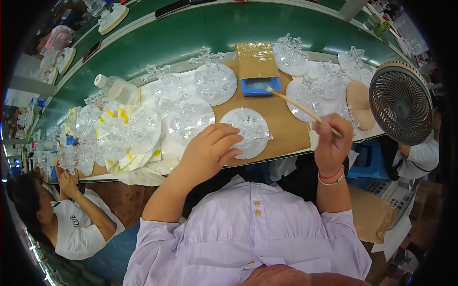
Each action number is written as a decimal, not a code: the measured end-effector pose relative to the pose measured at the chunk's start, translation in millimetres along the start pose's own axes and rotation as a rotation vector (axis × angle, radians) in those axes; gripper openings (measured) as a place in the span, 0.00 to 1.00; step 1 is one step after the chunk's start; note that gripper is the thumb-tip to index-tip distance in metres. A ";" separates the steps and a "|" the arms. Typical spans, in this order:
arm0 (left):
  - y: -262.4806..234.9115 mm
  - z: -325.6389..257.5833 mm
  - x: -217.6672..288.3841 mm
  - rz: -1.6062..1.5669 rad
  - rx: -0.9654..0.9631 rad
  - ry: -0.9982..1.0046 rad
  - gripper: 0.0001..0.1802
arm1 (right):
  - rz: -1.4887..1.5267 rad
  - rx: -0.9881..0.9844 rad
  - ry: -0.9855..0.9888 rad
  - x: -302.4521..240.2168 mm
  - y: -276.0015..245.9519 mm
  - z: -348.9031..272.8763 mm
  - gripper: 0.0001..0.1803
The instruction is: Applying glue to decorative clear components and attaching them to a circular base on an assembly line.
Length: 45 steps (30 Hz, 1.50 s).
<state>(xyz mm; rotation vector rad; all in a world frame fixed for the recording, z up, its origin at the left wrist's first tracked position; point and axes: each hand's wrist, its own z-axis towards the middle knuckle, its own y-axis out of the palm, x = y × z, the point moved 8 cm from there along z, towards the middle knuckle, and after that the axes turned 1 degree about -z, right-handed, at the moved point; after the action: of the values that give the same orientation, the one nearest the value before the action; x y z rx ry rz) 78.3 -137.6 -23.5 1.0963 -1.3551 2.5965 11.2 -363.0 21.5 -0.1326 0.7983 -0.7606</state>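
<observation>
In my right hand, the fingers are closed around a thin brush with a light wooden handle. Its tip reaches the front rim of a small blue tray, which holds something clear. Taped brown cardboard covers the tray's back part. A round clear disc with small fittings lies on the brown board in front of me. My left hand rests at the disc's left edge, fingers apart and slightly curved over it. Whether the thumb presses the disc, I cannot tell.
Several clear discs with upright parts stand left and right of the tray. A translucent bottle and yellow-marked paper are at left. A dark fan stands at right. Beyond runs a green belt; a co-worker sits left.
</observation>
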 end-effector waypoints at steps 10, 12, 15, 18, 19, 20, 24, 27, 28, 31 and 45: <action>12.6 -2.2 -1.6 -0.039 0.090 -0.012 0.17 | -0.149 -0.215 0.020 40.1 83.4 40.9 0.05; 14.0 -4.0 -1.4 -0.023 0.097 -0.013 0.17 | -0.148 -0.228 0.042 45.1 91.5 41.7 0.05; 15.2 -8.1 0.1 -0.002 0.114 -0.017 0.16 | -0.129 -0.229 0.038 47.4 96.4 40.2 0.06; 16.3 -8.5 -1.5 0.009 0.152 -0.037 0.17 | -0.116 -0.201 -0.001 46.1 92.3 39.5 0.06; 15.7 -9.6 -2.6 0.015 0.184 -0.053 0.19 | -0.123 -0.187 -0.017 44.4 88.7 39.1 0.06; 18.2 -10.0 -3.3 0.014 0.178 -0.057 0.19 | -0.120 -0.187 -0.010 43.0 85.4 38.9 0.06; 18.1 -7.4 -4.3 0.040 0.228 -0.081 0.18 | -0.161 -0.177 -0.004 38.6 68.9 37.4 0.06; 21.7 -7.0 -5.5 0.019 0.241 -0.102 0.17 | -0.170 -0.167 0.007 40.8 59.2 31.5 0.06; 20.9 -6.1 -5.0 0.025 0.249 -0.103 0.17 | -0.149 -0.143 -0.009 39.4 53.8 30.0 0.06; 23.5 -6.7 -7.4 0.033 0.246 -0.109 0.18 | -0.197 -0.115 -0.086 28.8 35.5 21.8 0.05; 20.5 -10.7 -4.6 0.051 0.244 -0.162 0.23 | 0.028 -0.287 -0.034 9.9 9.9 -57.5 0.05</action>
<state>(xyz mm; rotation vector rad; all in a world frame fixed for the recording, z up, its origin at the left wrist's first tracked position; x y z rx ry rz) 69.1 -141.3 -44.9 1.3478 -1.1253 2.8235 -18.4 -352.7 -28.7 -0.3900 0.8722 -0.6131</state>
